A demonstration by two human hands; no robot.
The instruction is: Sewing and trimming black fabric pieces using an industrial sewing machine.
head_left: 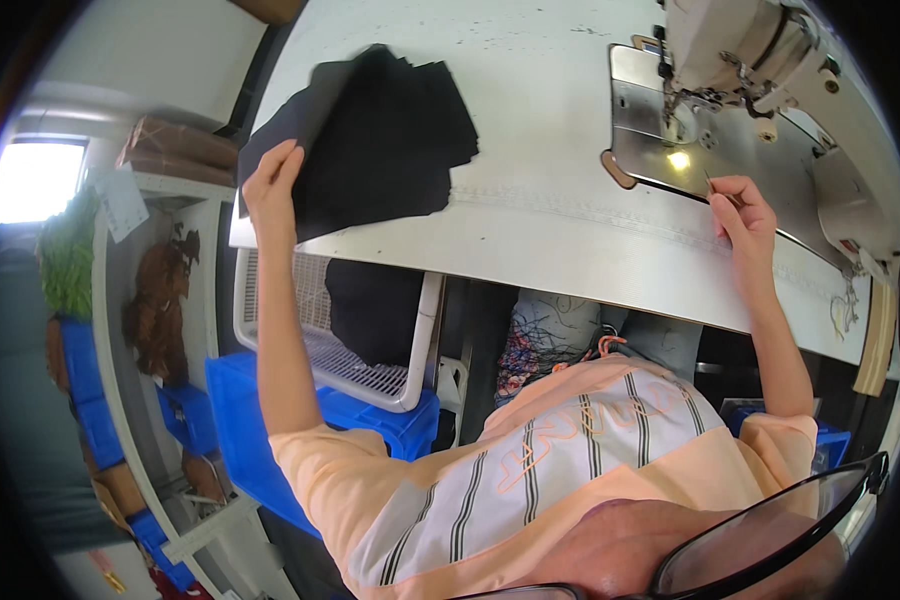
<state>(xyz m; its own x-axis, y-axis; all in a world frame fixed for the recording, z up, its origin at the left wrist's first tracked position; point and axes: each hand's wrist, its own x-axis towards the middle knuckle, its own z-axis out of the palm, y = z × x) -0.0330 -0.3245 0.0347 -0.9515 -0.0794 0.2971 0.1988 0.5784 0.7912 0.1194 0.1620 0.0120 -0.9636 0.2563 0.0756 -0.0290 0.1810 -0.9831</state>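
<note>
A stack of black fabric pieces (390, 150) lies at the left of the white sewing table. My left hand (273, 180) pinches the near left edge of the top piece, which is partly lifted and folded over the others. At the right, my right hand (746, 218) is closed around a small, thin, pointed metal tool (711, 184); its kind is mostly hidden by the fingers. That hand hovers by the front edge of the sewing machine's metal plate (645, 130). The machine's head (740, 60) stands over the plate, with its lamp reflecting there.
Below the table's left edge, a white plastic basket (425, 345) holds more black fabric (375, 310). It rests on a blue crate (235, 430). Shelves (120, 400) with blue bins stand further left. Loose threads (845, 305) hang near the table's right end. Thread scraps (530, 355) lie over my lap.
</note>
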